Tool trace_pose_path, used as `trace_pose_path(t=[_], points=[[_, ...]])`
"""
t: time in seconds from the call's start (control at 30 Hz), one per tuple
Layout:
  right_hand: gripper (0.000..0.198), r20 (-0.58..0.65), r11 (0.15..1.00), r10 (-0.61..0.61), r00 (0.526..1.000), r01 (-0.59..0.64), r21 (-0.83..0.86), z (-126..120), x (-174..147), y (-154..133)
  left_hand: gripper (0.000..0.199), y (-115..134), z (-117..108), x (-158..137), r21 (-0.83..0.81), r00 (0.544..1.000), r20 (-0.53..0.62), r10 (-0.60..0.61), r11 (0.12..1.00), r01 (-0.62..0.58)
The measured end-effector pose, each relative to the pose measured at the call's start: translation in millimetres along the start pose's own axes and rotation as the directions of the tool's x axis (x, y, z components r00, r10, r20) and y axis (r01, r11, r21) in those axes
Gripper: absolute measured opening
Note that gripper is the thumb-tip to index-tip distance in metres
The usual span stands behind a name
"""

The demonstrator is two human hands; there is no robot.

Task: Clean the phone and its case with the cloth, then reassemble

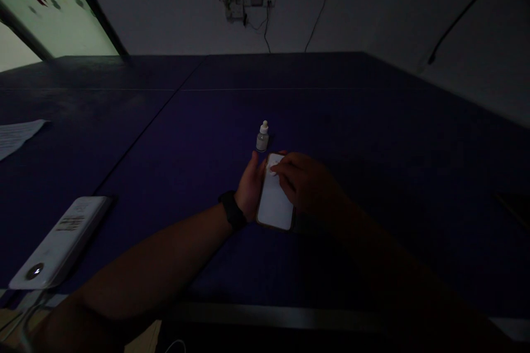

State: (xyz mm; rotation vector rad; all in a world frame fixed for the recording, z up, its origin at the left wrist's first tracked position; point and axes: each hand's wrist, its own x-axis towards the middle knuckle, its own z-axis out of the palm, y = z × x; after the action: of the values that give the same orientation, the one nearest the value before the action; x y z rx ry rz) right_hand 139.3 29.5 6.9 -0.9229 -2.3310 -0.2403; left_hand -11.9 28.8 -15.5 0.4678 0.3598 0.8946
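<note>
My left hand (pixel 249 187), with a dark watch (pixel 232 210) on its wrist, is closed around a smartphone (pixel 274 207). The phone's screen is lit plain white and faces up. My right hand (pixel 304 179) reaches over the upper part of the screen, its fingertips pinched on a small white wad (pixel 273 170) against the glass. Whether the wad is cotton or tissue I cannot make out. Just beyond the phone, a small clear dropper bottle (pixel 262 139) with a white top and a pale label stands upright on the table.
The dark blue table (pixel 199 132) reaches to the wall. A white power bank (pixel 62 242) with cables lies at the left front, and a paper sheet (pixel 19 135) sits at the left edge. Wall sockets (pixel 250 0) with plugged-in cords are at the back. The room is dim.
</note>
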Motion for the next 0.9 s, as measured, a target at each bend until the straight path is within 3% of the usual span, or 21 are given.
trace_pose_path(t=[0.13,0.33,0.47,0.6,0.73,0.9], points=[[0.025,-0.095,0.988,0.122,0.988,-0.130,-0.079,1.9,1.0,-1.3,0.066,0.9,3.6,-2.3,0.024,1.000,-0.012,-0.013,1.000,0.013],[0.026,-0.048,0.992,-0.121,0.991,0.122,0.017,2.3,1.8,1.4,0.071,3.9,10.3,-4.2,0.029,0.997,-0.078,-0.011,1.000,0.013],[0.028,-0.078,0.998,-0.037,0.996,0.034,-0.045,-0.6,0.7,4.1,0.069,2.6,7.5,-2.9,0.037,0.996,-0.085,-0.032,0.999,0.036],[0.025,0.005,0.987,-0.160,0.987,0.160,0.004,-2.4,0.8,2.9,0.068,1.4,5.4,-1.9,0.004,0.999,-0.032,0.021,1.000,-0.021],[0.027,-0.041,0.995,-0.057,0.998,0.054,-0.079,-4.2,1.9,1.5,0.068,1.4,7.1,-2.5,0.028,0.999,-0.034,0.012,1.000,-0.011],[0.027,0.042,0.974,-0.228,0.973,0.227,0.026,-8.0,1.4,3.6,0.070,2.4,5.0,-2.9,0.005,0.999,-0.027,0.023,1.000,-0.023]])
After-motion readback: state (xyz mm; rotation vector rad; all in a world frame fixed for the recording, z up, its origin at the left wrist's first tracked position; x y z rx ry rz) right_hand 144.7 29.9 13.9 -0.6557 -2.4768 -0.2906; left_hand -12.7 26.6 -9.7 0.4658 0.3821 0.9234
